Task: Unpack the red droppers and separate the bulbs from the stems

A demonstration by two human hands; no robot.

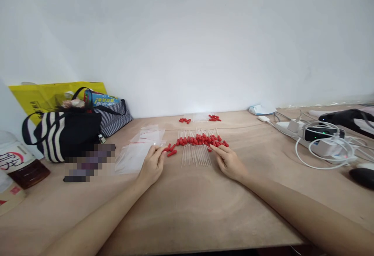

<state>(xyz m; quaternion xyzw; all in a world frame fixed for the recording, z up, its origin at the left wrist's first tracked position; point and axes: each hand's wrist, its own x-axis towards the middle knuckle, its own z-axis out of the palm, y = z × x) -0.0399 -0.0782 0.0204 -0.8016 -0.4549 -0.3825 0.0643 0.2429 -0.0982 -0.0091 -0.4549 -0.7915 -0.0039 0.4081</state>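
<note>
My left hand (152, 165) is closed in a pinch on a small red rubber bulb (166, 149), beside a few loose red bulbs (172, 153). On the right, my right hand (229, 161) has thumb and forefinger together on what looks like a thin clear tube (207, 146), partly hidden by the fingers. Between the hands lies a row of clear tubes (195, 156), side by side with their ends towards me. Just behind them is a heap of red bulbs (201, 139), several fitted on tubes that point to the wall.
Clear plastic bags (133, 158) lie left of the tubes. More red bulbs (214, 118) and tubes are near the wall. A black bag (73, 131) and a bottle (26, 166) stand left; a power strip with white cables (324, 143) and a mouse (362, 176) lie right.
</note>
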